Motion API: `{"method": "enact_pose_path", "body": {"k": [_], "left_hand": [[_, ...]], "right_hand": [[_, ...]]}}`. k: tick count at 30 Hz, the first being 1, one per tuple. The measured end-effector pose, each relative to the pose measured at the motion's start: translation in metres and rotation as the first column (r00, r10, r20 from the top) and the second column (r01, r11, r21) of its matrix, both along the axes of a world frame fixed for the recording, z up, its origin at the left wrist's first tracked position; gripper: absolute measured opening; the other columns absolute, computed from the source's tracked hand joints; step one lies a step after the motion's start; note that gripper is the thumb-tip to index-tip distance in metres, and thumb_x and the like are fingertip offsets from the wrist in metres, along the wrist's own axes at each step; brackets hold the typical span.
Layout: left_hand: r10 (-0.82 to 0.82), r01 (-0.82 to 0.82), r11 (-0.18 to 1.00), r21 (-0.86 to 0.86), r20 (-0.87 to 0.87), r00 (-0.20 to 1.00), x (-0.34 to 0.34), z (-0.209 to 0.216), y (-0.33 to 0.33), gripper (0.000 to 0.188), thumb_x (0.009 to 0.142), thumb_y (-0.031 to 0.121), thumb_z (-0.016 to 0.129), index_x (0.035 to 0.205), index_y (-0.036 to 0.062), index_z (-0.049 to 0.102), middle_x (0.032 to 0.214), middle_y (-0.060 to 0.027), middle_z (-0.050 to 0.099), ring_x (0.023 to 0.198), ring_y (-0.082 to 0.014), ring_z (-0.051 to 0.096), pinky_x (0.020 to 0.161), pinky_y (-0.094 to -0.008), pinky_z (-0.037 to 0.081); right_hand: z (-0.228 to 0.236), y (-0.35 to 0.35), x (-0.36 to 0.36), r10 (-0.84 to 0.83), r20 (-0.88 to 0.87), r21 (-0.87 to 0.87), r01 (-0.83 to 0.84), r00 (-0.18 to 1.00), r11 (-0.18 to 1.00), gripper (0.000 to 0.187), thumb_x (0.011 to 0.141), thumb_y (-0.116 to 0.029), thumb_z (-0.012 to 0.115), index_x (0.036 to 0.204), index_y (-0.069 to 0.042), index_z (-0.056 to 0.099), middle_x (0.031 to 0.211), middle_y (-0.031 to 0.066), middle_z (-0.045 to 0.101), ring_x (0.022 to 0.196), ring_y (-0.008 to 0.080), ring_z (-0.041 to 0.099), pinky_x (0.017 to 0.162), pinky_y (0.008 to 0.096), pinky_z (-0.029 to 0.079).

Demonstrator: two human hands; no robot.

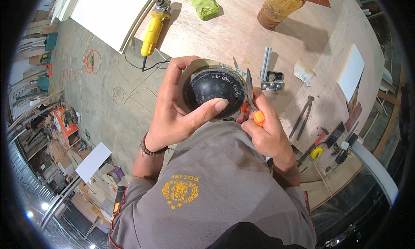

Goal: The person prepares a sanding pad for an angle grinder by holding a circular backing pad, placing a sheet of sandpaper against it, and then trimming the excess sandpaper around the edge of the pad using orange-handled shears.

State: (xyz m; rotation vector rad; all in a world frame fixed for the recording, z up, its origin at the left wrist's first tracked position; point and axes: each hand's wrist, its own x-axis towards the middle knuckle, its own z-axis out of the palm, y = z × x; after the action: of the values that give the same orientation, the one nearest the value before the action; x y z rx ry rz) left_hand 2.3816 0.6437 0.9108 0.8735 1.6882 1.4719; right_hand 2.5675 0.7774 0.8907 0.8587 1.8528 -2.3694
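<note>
A round black backing pad lies against a beige paper sheet, likely sandpaper, whose edge shows beyond the pad's far rim. My left hand grips both, its thumb pressed on the pad's face and its fingers behind. In my right hand is a pair of scissors with orange handles. The scissor blades are spread apart at the right edge of the pad and sheet. Whether they touch the paper I cannot tell. My right fingers are wrapped round the handles, partly hidden.
On the wooden table lie a yellow angle grinder, a green cloth and a turned wooden piece. Right of my hands are a metal clamp-like fixture, a torn paper scrap, pincers and a yellow tape measure.
</note>
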Motion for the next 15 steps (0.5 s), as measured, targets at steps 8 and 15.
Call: {"method": "enact_pose_path", "body": {"k": [8,15], "left_hand": [[-0.048,0.048,0.999,-0.025,0.013,0.999,-0.003,-0.001,-0.002,0.071,0.085,0.019,0.089,0.138,-0.0001,0.046,0.122,-0.0122,0.064,0.117,-0.0185,0.064,0.101,-0.0338,0.052],[-0.042,0.043,0.998,-0.039,0.037,0.998,-0.002,0.000,-0.001,0.072,0.084,0.019,0.090,0.138,-0.0001,0.047,0.123,-0.0119,0.064,0.118,-0.0179,0.063,0.102,-0.0336,0.052]], "right_hand": [[-0.013,-0.003,0.005,0.007,-0.102,0.142,0.008,0.995,0.990,0.063,0.081,0.010,0.050,0.144,0.000,0.045,0.128,0.0189,0.054,0.108,0.0263,0.061,0.096,0.0395,0.051],[-0.004,-0.001,0.004,0.039,-0.008,0.205,-0.036,0.999,0.978,0.061,0.082,0.009,0.051,0.142,0.001,0.046,0.130,0.0201,0.053,0.112,0.0270,0.059,0.097,0.0398,0.050]]}}
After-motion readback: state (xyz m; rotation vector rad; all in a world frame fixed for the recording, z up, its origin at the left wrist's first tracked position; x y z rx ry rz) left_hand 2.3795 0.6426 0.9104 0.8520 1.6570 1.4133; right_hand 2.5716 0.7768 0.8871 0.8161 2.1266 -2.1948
